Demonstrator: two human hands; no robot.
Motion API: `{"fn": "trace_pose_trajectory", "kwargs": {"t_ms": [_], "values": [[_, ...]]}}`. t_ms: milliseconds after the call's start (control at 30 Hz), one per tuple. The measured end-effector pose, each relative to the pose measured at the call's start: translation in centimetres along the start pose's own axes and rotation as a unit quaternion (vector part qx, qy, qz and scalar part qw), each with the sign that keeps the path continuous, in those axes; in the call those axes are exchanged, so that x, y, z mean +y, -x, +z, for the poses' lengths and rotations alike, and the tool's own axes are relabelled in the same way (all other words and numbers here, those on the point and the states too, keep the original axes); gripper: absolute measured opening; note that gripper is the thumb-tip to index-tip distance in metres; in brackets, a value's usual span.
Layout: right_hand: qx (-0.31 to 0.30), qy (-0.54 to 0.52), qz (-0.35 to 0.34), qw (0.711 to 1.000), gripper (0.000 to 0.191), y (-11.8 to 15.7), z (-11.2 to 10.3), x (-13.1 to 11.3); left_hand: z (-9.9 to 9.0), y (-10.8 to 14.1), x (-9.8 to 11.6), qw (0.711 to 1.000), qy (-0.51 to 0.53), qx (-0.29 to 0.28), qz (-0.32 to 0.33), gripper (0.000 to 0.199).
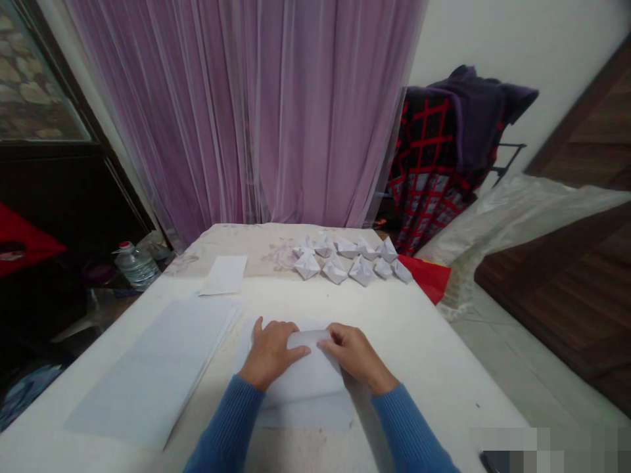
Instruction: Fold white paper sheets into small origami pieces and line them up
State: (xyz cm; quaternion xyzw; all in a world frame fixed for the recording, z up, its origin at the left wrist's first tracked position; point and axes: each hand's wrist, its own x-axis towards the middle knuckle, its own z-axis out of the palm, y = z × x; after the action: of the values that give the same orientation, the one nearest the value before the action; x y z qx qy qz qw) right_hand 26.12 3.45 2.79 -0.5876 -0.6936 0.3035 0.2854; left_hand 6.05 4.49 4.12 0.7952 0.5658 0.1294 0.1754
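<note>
Both my hands are on a white paper sheet (pixel 300 387) folded over near the middle of the white-topped table (pixel 419 348). My left hand (pixel 270 351) presses on the fold, its thumb lying across the paper. My right hand (pixel 355 355) pinches the folded edge between its fingers. To the left of my hands lies a stack of white paper sheets (pixel 158 368), and a single small sheet (pixel 224 274) sits farther away. Several folded paper boats (pixel 335 268) stand in two rows at the far end of the table.
A plastic water bottle (pixel 135 266) stands beyond the table's left edge. Red paper (pixel 426 277) sticks out past the far right corner. A mauve sheer curtain (pixel 246 112) hangs behind the table, and checked clothing (pixel 434 171) hangs on a rack at the right.
</note>
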Motion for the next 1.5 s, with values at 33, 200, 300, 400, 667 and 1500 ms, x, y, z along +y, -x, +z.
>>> {"fn": "trace_pose_trajectory", "kwargs": {"t_ms": [33, 200, 300, 400, 667, 1500], "values": [[0.001, -0.03, 0.002, 1.0, 0.022, -0.2, -0.2, -0.1, -0.3, 0.0, 0.1, 1.0, 0.004, 0.006, -0.005, 0.031], [-0.052, -0.182, 0.013, 0.982, 0.025, -0.9, -1.4, -1.2, -2.5, 0.1, 1.3, 0.996, 0.077, -0.001, -0.037, 0.025], [-0.124, -0.251, 0.009, 0.96, 0.034, -0.7, -2.3, -1.9, -3.3, 0.3, 1.5, 0.991, 0.124, 0.002, -0.05, 0.027], [-0.119, -0.258, 0.016, 0.959, 0.038, -0.5, -2.7, -2.1, -3.3, 0.2, 1.3, 0.983, 0.179, 0.003, -0.046, 0.029], [-0.135, -0.173, 0.008, 0.976, 0.033, -0.3, -2.5, -0.6, -2.7, 0.6, 0.1, 0.991, 0.121, -0.041, -0.029, 0.025], [-0.078, 0.231, 0.056, 0.968, 0.015, 0.2, -0.3, -1.3, -0.5, 0.7, -1.1, 0.994, -0.04, -0.098, 0.023, 0.013]]}}
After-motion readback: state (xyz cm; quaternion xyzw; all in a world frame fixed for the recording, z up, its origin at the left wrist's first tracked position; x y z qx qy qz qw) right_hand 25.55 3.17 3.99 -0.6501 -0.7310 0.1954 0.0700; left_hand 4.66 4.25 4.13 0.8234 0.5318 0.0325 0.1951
